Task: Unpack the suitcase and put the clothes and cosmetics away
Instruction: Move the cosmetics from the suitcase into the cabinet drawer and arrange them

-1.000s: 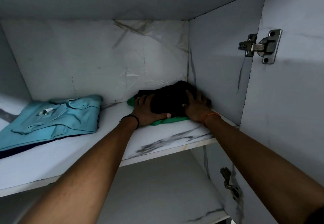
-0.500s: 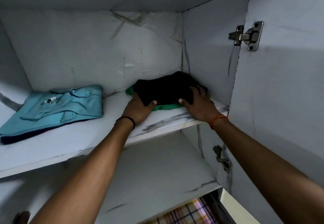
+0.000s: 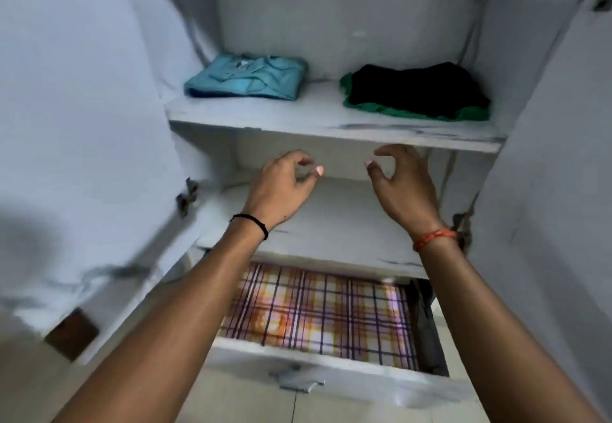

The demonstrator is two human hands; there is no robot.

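Observation:
A folded black garment lies on a green one at the right end of the wardrobe's upper shelf. A folded light blue shirt lies at that shelf's left end. My left hand and my right hand hang in front of the lower shelf, below the upper shelf's edge. Both hold nothing, with fingers loosely curled and thumbs out. A black band sits on my left wrist and an orange thread on my right.
Both wardrobe doors stand open, the left door and the right door. Below the lower shelf a drawer is pulled out, with a plaid cloth inside it. Metal hinges sit on both doors.
Both hands have let go of the black garment and drawn back and down from the upper shelf. The view has pulled away and tilted down, showing the whole wardrobe and the drawer.

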